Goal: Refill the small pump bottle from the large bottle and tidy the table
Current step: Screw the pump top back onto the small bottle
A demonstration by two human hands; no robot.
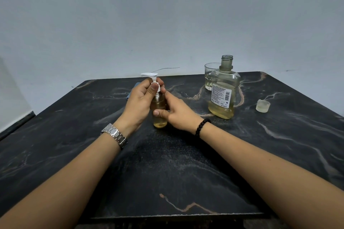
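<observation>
The small pump bottle (159, 117) stands on the dark marble table (167, 163) at its middle, with yellowish liquid inside. My left hand (139, 104) grips its white pump head (150, 77) at the collar. My right hand (176, 111) wraps around the bottle's body from the right. The large bottle (223, 91) stands uncapped to the right, its lower part holding yellow liquid. Its translucent cap (262, 105) lies on the table further right.
A drinking glass (210, 76) with a little liquid stands behind the large bottle near the table's far edge. A blue-grey cloth (134, 89) lies behind my left hand, mostly hidden. A pale wall rises behind the table.
</observation>
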